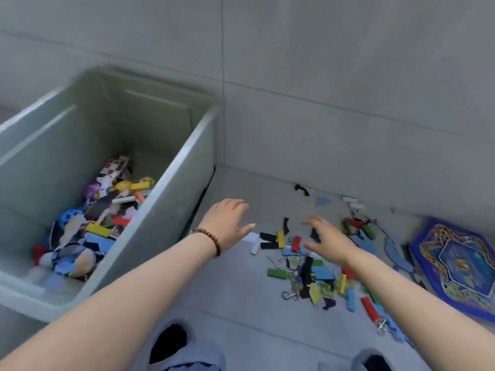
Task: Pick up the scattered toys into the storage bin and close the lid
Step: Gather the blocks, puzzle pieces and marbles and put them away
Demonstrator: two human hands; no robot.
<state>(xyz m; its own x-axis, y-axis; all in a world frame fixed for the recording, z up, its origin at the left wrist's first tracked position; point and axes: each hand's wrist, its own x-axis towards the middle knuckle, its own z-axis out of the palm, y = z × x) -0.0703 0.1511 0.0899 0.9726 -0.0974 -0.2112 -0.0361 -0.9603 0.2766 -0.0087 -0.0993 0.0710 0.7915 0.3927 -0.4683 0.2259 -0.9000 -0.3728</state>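
Both arms reach forward. The left hand [230, 223], with a beaded bracelet [211, 241] at its wrist, hovers palm down over the floor [241, 290]. Its fingers are straight, point toward two o'clock, and hold nothing. The right hand [330, 243] is loosely spread and also empty. Its blurred fingers point to eleven o'clock above the scattered toys [308, 266], a pile of coloured blocks, flat pieces and metal clips at four o'clock from the frame's centre. The open-topped storage bin [174, 167] stands at nine o'clock from the left hand, near it. Mixed toys [99, 228] cover its bottom, among them a puzzle cube [113, 166] and a blue perforated ball [68, 216]. A blue game board [455, 266] lies at three o'clock from the pile.
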